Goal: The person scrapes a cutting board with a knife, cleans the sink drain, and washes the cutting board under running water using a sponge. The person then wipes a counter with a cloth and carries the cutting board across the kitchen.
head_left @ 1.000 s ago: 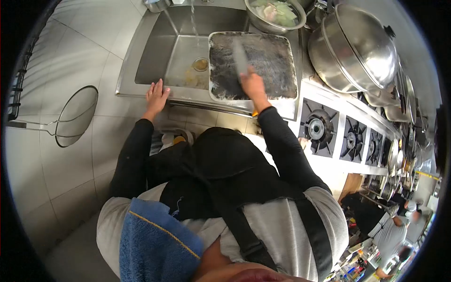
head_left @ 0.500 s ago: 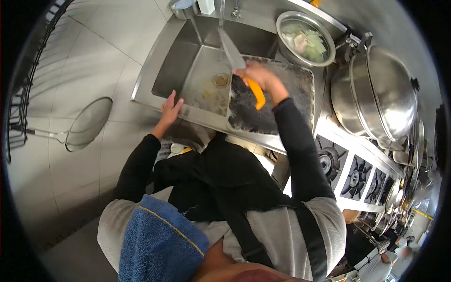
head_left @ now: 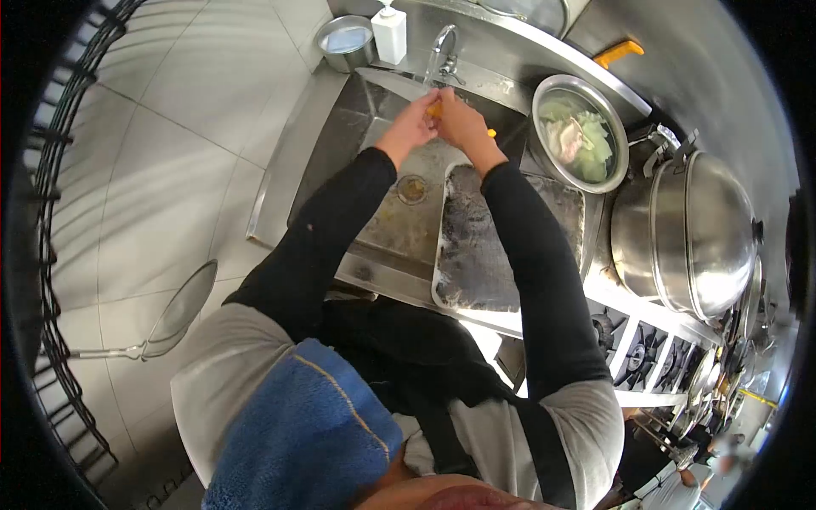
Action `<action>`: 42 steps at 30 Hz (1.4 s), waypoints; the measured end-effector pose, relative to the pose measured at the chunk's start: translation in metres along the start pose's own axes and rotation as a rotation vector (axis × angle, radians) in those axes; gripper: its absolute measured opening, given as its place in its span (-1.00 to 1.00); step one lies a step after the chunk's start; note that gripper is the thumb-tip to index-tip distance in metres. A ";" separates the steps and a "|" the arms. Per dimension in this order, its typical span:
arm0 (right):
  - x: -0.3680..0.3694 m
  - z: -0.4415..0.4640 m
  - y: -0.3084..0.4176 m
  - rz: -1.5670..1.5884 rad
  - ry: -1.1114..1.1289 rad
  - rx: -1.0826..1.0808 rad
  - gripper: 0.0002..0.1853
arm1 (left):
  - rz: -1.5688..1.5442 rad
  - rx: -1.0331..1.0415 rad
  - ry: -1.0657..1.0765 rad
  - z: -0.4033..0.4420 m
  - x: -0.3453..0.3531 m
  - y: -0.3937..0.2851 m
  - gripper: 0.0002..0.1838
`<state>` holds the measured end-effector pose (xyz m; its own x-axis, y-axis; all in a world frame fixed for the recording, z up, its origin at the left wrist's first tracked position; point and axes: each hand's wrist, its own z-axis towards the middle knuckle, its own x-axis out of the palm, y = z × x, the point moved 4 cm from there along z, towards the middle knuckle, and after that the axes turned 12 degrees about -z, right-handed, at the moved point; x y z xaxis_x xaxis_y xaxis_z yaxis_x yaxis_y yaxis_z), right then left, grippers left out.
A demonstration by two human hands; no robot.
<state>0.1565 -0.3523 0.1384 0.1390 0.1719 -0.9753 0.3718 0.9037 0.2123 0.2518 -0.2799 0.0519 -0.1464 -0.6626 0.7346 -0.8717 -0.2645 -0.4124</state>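
Observation:
Under the running tap [head_left: 444, 47] is a knife [head_left: 393, 82] with an orange handle, its pale blade pointing left over the sink [head_left: 387, 183]. My right hand [head_left: 463, 125] is closed round the handle, and orange shows at both sides of it. My left hand [head_left: 412, 127] is closed on the knife where handle and blade meet; its fingertips are partly hidden. Water falls close to the fingers. A dark, worn board [head_left: 480, 246] lies across the right part of the sink, below my right forearm.
A steel bowl [head_left: 625, 140] holds pale green leaves in water. A large lidded pot [head_left: 680, 238] stands right, near gas burners [head_left: 633, 353]. A soap bottle [head_left: 390, 36] and metal container [head_left: 347, 53] sit behind the sink. A strainer [head_left: 178, 310] is at left; another orange handle [head_left: 619, 53] is behind.
My left hand has left the sink's front edge and joined my right hand at the knife. The knife has moved away from me to the tap, its blade now pointing left.

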 end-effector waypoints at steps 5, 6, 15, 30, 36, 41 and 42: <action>0.000 -0.038 -0.035 0.110 -0.099 0.129 -0.59 | -0.046 0.028 -0.020 0.043 0.002 -0.021 -0.64; 0.003 -0.041 -0.040 0.116 -0.106 0.132 -0.59 | -0.020 0.006 -0.057 0.045 0.001 -0.017 -0.66; -0.013 -0.083 -0.056 0.138 -0.069 0.197 -0.55 | 0.222 0.011 -0.048 0.044 0.016 -0.056 -0.57; 0.002 -0.060 -0.039 0.120 -0.106 0.246 -0.66 | 0.040 -0.026 0.091 0.058 -0.002 0.003 -0.69; 0.004 -0.022 -0.020 0.101 -0.073 0.211 -0.63 | 0.114 0.021 0.086 0.034 0.009 -0.008 -0.72; 0.022 -0.027 -0.030 0.079 -0.091 0.182 -0.57 | 0.153 0.018 0.001 0.049 -0.015 -0.014 -0.61; 0.013 -0.033 -0.028 0.068 -0.090 0.117 -0.59 | 0.113 0.050 -0.019 0.072 -0.031 -0.030 -0.61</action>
<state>0.1180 -0.3619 0.1174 0.2474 0.1904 -0.9500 0.4628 0.8382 0.2885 0.3167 -0.3019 0.0026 -0.2331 -0.7035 0.6714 -0.8257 -0.2215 -0.5188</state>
